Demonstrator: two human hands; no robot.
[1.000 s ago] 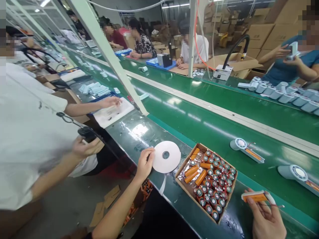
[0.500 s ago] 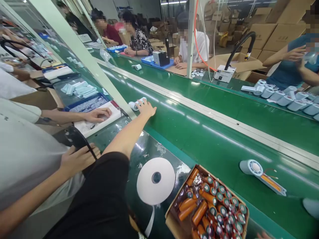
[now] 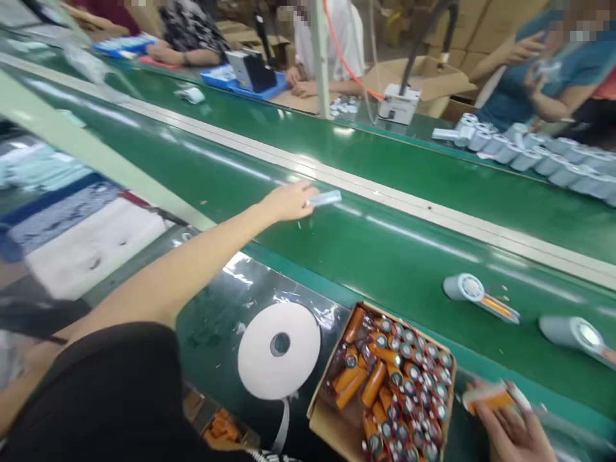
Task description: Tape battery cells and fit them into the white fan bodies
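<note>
Conveyor belt (image 3: 385, 256): green, runs from far left to near right across the whole view, with a pale divider strip down its length.

Bench (image 3: 216, 301): dark, glossy strip along the near edge of the belt.

Cardboard box (image 3: 327, 417): open, on the bench at near centre, just right of the tape roll. It is packed with orange cells (image 3: 385, 372), most standing on end, a few lying flat at its left side.

Tape roll (image 3: 260, 359): white, lying flat on the bench, a loose strip hanging off its near edge.

Row of pale housings (image 3: 524, 157): lying on the far side of the belt at far right, in front of a co-worker (image 3: 539, 96) in a teal top.

Fan housing (image 3: 464, 287): on the belt right of centre, round face up, orange element showing in its handle. A second housing (image 3: 575, 332) lies just right of it, apart.

Left hand (image 3: 289, 200): arm stretched far out over the belt, fingers closed on a pale part (image 3: 326, 197) close to the divider strip. The view is blurred here; it appears to be a small clear or whitish piece, and whether it touches the belt cannot be told.

Right hand (image 3: 513, 433): at the near right corner, just right of the box, fingertips pinching an orange cell (image 3: 486, 396) with a white end, held level
</note>
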